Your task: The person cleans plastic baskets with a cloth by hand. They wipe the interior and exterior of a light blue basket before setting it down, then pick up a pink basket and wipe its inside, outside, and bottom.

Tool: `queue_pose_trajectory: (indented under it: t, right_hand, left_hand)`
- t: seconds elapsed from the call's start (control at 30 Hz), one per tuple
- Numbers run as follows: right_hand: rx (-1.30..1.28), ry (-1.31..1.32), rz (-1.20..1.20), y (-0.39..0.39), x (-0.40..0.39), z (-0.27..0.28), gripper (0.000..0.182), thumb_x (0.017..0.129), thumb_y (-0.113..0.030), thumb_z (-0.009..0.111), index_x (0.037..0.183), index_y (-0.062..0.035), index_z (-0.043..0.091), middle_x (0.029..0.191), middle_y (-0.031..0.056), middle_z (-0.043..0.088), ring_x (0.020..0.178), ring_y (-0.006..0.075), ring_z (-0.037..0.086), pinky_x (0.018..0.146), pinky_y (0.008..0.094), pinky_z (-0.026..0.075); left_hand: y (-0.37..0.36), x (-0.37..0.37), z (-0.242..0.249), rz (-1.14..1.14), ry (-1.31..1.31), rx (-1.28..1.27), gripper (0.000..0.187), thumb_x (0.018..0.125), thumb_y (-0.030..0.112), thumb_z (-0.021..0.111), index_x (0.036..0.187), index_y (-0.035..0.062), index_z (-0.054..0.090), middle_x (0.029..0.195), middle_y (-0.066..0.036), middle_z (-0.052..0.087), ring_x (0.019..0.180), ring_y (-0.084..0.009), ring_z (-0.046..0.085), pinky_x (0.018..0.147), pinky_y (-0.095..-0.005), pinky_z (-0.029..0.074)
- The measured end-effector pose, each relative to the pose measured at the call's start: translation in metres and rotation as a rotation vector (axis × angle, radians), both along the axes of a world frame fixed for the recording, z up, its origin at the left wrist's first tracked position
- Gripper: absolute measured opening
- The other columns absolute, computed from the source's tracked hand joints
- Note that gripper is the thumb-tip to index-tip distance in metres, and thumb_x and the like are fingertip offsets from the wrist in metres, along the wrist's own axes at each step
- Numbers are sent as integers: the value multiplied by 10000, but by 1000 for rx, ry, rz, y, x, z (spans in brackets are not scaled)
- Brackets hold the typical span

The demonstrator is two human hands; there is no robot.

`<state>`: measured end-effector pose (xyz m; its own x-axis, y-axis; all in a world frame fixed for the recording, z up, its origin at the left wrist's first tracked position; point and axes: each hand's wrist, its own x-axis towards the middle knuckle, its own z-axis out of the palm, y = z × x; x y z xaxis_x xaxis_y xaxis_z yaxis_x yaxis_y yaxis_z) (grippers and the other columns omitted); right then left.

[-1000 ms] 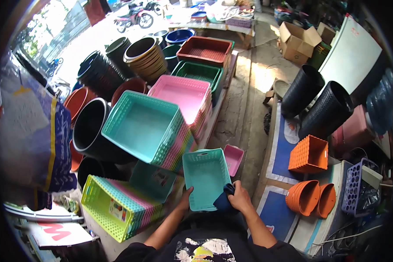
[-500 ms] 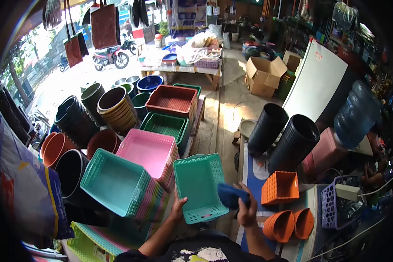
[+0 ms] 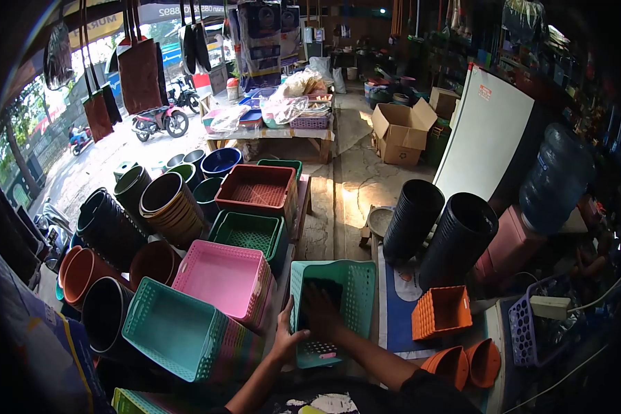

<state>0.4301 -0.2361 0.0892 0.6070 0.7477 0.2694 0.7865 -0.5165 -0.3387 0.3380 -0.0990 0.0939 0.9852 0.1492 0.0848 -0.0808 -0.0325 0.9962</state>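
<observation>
A teal-green plastic basket point(image 3: 360, 293) with perforated sides is tilted in front of my body, its inside facing me. My left hand point(image 3: 286, 337) grips its left side wall, thumb toward the inner side. Inside the basket, my right hand point(image 3: 321, 314) presses a dark blue cloth point(image 3: 330, 291) against the bottom; the fingers are in shadow and partly hard to make out. To the left stands a stack of similar baskets, a teal one point(image 3: 172, 328) on top. A pink basket point(image 3: 221, 276) tops the stack behind it.
Green point(image 3: 248, 231) and red-brown baskets point(image 3: 255, 186) stand farther back, with pots and buckets at their left. On the right are black pot stacks point(image 3: 412, 217), orange square pots point(image 3: 441, 314) and a water bottle point(image 3: 557, 172). An open cardboard box point(image 3: 401, 134) sits on the floor.
My right hand has moved left with the blue cloth, from beside the basket into it. The basket has shifted slightly right and down. The head view has also shifted.
</observation>
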Motion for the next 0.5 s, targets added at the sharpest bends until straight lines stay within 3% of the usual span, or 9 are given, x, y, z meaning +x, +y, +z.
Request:
queue_pose_trajectory:
  t: [0.13,0.2,0.27,0.33,0.37,0.47,0.5]
  right_hand:
    - [-17,-19,-56,15,42,45,777,770,-238,625,1464,-54,329,1527,213,283,1437,375,220,1162,550,147]
    - [32,-32,-71,27,44,55,774,772,-242,627,1465,-66,332,1513,223,298,1425,390,234,1159,555,145]
    - [80,-39,-76,35,48,54,771,773,-246,629,1466,-77,335,1500,233,314,1412,404,249,1156,560,144]
    - [339,-79,-216,44,54,46,795,767,-262,645,1474,-92,323,1494,259,305,1406,442,233,1153,564,137]
    - [306,11,-248,45,53,45,811,767,-276,651,1481,-95,311,1500,276,272,1396,489,203,1148,577,130]
    - [278,-111,-273,52,32,42,783,758,-263,628,1463,-76,343,1515,299,222,1421,491,141,1152,575,118]
    - [278,-108,-273,50,27,35,783,758,-263,628,1463,-76,343,1515,299,222,1421,491,141,1152,575,118]
  left_hand:
    - [4,0,19,-1,64,46,1094,596,337,744,1535,111,229,1405,-159,312,1350,-303,304,1134,-418,240]
    - [9,6,23,44,3,-221,1078,590,297,731,1532,115,240,1401,-155,323,1336,-304,317,1132,-415,248]
    - [12,8,30,68,-54,-249,1065,584,256,726,1527,115,251,1378,-146,362,1296,-297,366,1114,-410,285]
    - [5,2,80,105,-44,-500,1063,582,221,731,1523,101,250,1343,-136,410,1250,-285,418,1099,-407,314]
    - [11,5,70,105,-31,-476,1067,584,205,748,1517,87,244,1361,-133,422,1245,-281,436,1091,-410,332]
    - [16,13,39,117,-183,-362,1091,577,234,773,1514,82,235,1412,-140,393,1289,-290,410,1096,-417,332]
    - [11,12,53,128,-182,-388,1116,565,278,795,1512,77,238,1454,-139,364,1327,-288,382,1095,-423,336]
